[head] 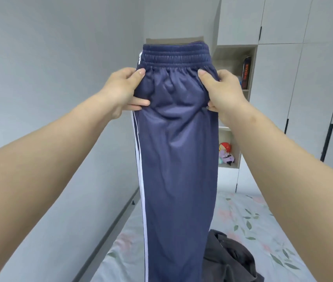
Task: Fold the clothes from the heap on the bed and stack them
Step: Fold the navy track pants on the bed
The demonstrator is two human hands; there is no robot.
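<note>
Navy blue track trousers (178,159) with white side stripes hang lengthwise in the air in front of me, elastic waistband at the top. My left hand (123,89) pinches the left edge just below the waistband, thumb in front. My right hand (221,92) grips the right edge at the same height. The legs hang straight down over the bed (263,224) and leave the view at the bottom. A dark grey crumpled garment (230,259) lies on the bed, partly hidden behind the trousers.
The bed has a pale floral sheet and runs along a grey wall (49,68) on the left. White wardrobes (303,78) stand at the right, with an open shelf niche (228,155) holding toys beyond the bed's far end.
</note>
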